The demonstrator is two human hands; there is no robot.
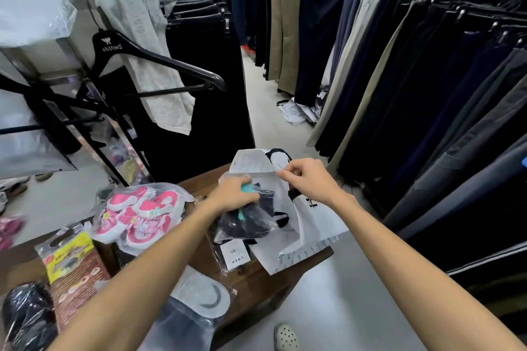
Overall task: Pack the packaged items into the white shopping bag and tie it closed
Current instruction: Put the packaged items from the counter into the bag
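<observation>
The white shopping bag (310, 225) lies across the far right corner of the wooden table (256, 282), its mouth lifted toward me. My right hand (306, 179) pinches the upper edge of the bag's opening and holds it up. My left hand (233, 194) grips a clear packet of dark clothing with a teal hanger (248, 219), held at the bag's mouth. Other packets wait on the table: pink and white children's shoes (139, 216), grey and white socks (204, 293), a yellow and red card packet (72, 268) and a black bundle in plastic (27, 316).
A rack with empty black hangers (159, 63) and a grey garment stands to the left behind the table. Rows of hanging trousers (427, 80) line the right side of a narrow tiled aisle. A white perforated shoe (285, 336) shows on the floor below.
</observation>
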